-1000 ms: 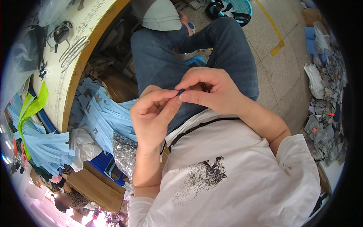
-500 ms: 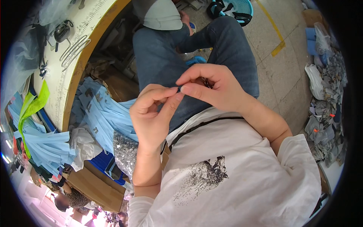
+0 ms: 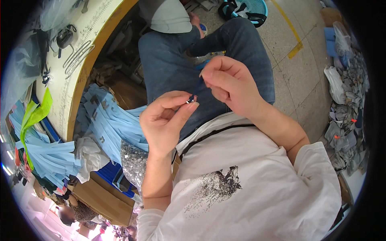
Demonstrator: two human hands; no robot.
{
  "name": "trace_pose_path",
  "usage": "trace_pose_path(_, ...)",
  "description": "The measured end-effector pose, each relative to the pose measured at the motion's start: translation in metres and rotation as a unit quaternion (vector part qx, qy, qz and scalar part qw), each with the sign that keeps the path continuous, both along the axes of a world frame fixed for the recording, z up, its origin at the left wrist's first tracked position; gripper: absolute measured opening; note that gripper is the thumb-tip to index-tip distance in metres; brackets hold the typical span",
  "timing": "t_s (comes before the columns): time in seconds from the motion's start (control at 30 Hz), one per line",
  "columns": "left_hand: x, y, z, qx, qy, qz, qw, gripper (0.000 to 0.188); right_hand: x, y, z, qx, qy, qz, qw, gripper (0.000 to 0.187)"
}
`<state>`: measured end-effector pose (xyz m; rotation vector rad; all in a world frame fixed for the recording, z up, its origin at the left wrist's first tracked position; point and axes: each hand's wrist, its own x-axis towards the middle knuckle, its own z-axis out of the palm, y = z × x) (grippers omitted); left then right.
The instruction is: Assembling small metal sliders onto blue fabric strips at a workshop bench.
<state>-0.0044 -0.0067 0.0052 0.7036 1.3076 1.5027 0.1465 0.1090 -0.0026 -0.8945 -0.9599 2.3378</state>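
Over my lap, my left hand (image 3: 163, 120) pinches a small dark piece with a shiny metal bit (image 3: 191, 99) between thumb and forefinger. It is too small to tell its exact kind. Up and to the right of it, my right hand (image 3: 233, 82) is closed, thumb against forefinger. A thin dark blue strip (image 3: 200, 82) shows at its fingertips, hard to make out against the jeans. The two hands are apart.
A curved white table (image 3: 94, 24) at left bears bent metal wire (image 3: 78, 58) and a bright yellow-green strip (image 3: 36, 106). Light blue fabric strips (image 3: 106, 116) hang beside it, above a cardboard box (image 3: 102, 199). Grey scraps (image 3: 343, 136) lie at right; a person's cap (image 3: 167, 16) shows ahead.
My right hand has moved up and away from my left, its fingers curling in. The small dark piece, earlier between both hands' fingertips, now shows its shiny part in my left.
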Motion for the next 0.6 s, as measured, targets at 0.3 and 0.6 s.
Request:
trace_pose_path(0.3, 0.009, 0.003, -0.003, -0.003, -0.139, 0.053, 0.989, 0.02, -0.001, -0.004, 0.007, -0.028, 0.012, -0.023, 0.999, 0.012)
trace_pose_path(0.6, 0.004, 0.006, -0.011, 0.088, -0.145, 0.021, 0.985, 0.02, -0.008, -0.002, 0.002, -0.023, 0.028, -0.042, 0.998, 0.015)
